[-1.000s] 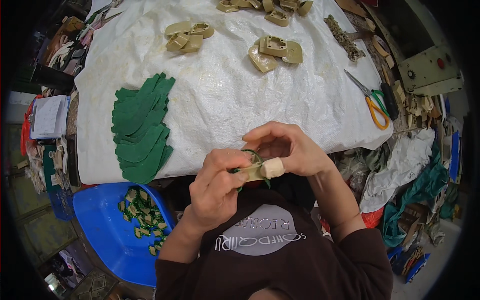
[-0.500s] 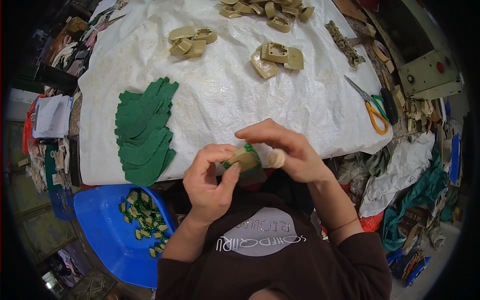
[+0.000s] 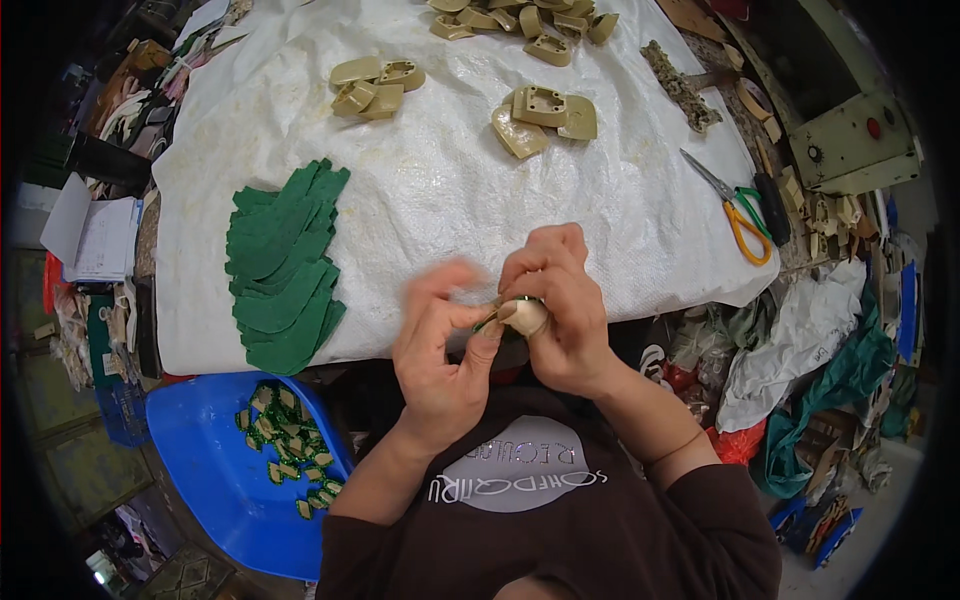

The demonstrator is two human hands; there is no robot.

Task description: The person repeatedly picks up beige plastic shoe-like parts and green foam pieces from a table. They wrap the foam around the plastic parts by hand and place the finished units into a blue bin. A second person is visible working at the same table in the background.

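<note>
In front of my chest, at the table's near edge, both hands are together on a small beige shoe heel with green glittery covering [image 3: 487, 325], mostly hidden by my fingers. My left hand [image 3: 437, 350] pinches it between thumb and fingers; its upper fingers are blurred. Curled over its other side, my right hand [image 3: 562, 310] also has a pale, rounded piece [image 3: 526, 316] at its palm, perhaps a tool's knob. To the left lie overlapping green cut pieces [image 3: 283, 265]. Beige heels sit farther off in one small group [image 3: 375, 88] and another [image 3: 545, 112].
A blue basin [image 3: 205, 480] with several green-and-beige heels [image 3: 285, 430] stands at the lower left. Orange-handled scissors [image 3: 745, 230] lie at the table's right edge. More beige heels [image 3: 548, 48] are piled at the far side of the white sheet [image 3: 420, 200].
My right hand has closed in from the right and now meets my left hand at the heel. The pale rounded piece has come leftward with it, and the heel is now more hidden.
</note>
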